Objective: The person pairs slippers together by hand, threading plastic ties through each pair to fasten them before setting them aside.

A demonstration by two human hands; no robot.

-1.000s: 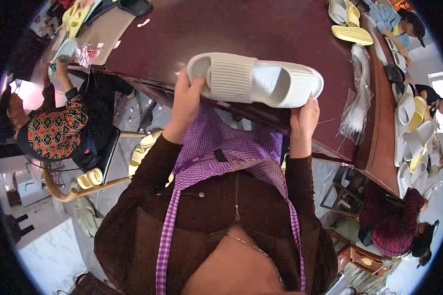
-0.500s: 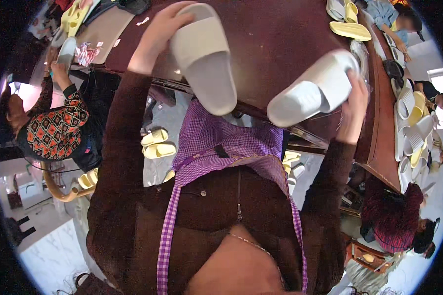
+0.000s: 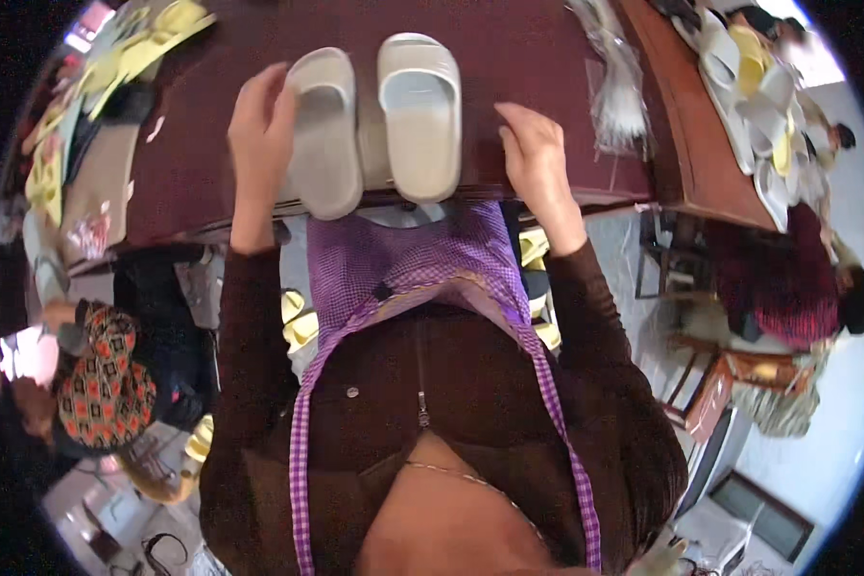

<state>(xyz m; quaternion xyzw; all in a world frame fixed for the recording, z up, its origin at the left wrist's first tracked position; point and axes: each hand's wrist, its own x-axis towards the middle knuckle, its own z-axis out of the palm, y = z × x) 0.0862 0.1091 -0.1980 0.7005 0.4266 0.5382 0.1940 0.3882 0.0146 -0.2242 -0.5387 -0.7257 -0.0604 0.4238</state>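
Note:
Two cream slide sandals lie side by side, soles down, on the dark red table (image 3: 528,58) near its front edge. My left hand (image 3: 259,125) rests against the outer side of the left sandal (image 3: 324,134), fingers touching it. The right sandal (image 3: 420,110) lies free. To its right, my right hand (image 3: 538,158) hovers over the table edge, fingers loosely curled, holding nothing. A purple checked apron over a brown top fills the lower middle.
A bundle of clear plastic bags (image 3: 619,82) lies on the table right of my right hand. Yellow and white sandals (image 3: 749,86) pile up at the far right, more yellow ones (image 3: 115,67) at far left. A seated person in a patterned top (image 3: 101,384) is at lower left; another person (image 3: 787,278) sits at right.
Both sandals, held up in my hands before, now lie paired on the table. My right hand has let go; my left hand still touches the left sandal.

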